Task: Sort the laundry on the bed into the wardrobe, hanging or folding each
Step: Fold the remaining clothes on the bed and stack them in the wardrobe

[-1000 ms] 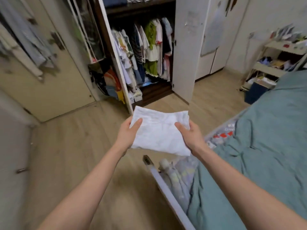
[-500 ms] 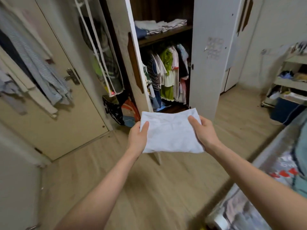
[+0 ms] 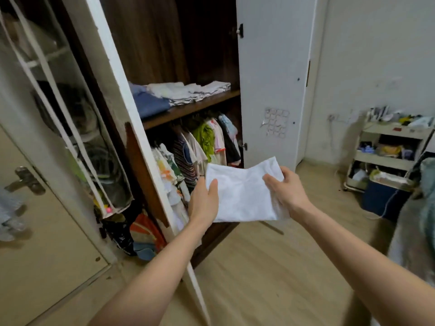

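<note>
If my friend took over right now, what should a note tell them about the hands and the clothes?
Left hand: grips the left edge of the folded white cloth.
Right hand: grips its right edge, thumb on top.
The cloth is held flat in front of the open wardrobe, below the shelf.
On the shelf: a stack of folded whites and a folded blue garment. Hanging clothes fill the rail underneath.
Done: this piece is folded and brought to the wardrobe.
Left: put it on the shelf, probably on the stack, then go back to the bed for more; the bed is barely in view.
</note>
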The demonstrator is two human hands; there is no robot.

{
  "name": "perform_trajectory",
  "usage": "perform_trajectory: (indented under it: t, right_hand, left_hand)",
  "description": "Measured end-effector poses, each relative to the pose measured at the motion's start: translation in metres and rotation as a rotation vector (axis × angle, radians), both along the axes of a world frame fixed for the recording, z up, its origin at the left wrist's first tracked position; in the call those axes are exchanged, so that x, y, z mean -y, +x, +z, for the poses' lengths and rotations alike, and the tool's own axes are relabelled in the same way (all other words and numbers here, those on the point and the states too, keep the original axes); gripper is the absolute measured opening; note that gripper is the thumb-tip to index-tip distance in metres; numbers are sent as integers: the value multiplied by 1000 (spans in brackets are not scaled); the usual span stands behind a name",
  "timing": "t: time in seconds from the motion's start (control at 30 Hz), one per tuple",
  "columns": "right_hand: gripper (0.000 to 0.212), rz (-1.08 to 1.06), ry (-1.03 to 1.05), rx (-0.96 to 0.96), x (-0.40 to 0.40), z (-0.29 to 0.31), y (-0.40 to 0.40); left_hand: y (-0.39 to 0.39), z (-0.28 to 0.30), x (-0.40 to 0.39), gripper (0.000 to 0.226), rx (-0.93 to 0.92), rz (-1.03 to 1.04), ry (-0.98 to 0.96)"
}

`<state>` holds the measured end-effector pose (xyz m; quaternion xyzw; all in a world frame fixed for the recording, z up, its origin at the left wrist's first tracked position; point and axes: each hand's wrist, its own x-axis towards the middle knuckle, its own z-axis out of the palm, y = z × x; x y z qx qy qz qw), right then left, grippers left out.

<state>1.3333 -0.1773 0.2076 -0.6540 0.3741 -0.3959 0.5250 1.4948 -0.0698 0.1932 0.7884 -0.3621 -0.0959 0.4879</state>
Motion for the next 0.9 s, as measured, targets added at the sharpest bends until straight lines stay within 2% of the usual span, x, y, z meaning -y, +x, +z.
perform_trajectory:
  t: [0.2, 0.33, 0.43, 0.57, 0.73, 0.9]
  right_hand:
    - [8, -196, -198, -66, 156, 44, 45]
    - [27, -241, -191, -11, 252, 78, 72]
    - [32, -243, -170, 15, 319, 84, 89]
    - [15, -224, -250, -45, 414, 81, 130]
    - [9, -40, -310, -36, 519, 94, 228]
    - [13, 219, -406, -43, 581, 118, 341]
  left_hand:
    - [43, 26, 199, 43, -12, -35, -45]
    - [74, 49, 315, 36, -7, -52, -68]
    - [97, 63, 378, 33, 56, -62, -78]
    - [144, 70, 447, 23, 175, -56, -80]
    - [224, 85, 512, 25, 217, 116, -173]
    - [299, 103, 526, 28, 166, 293, -200]
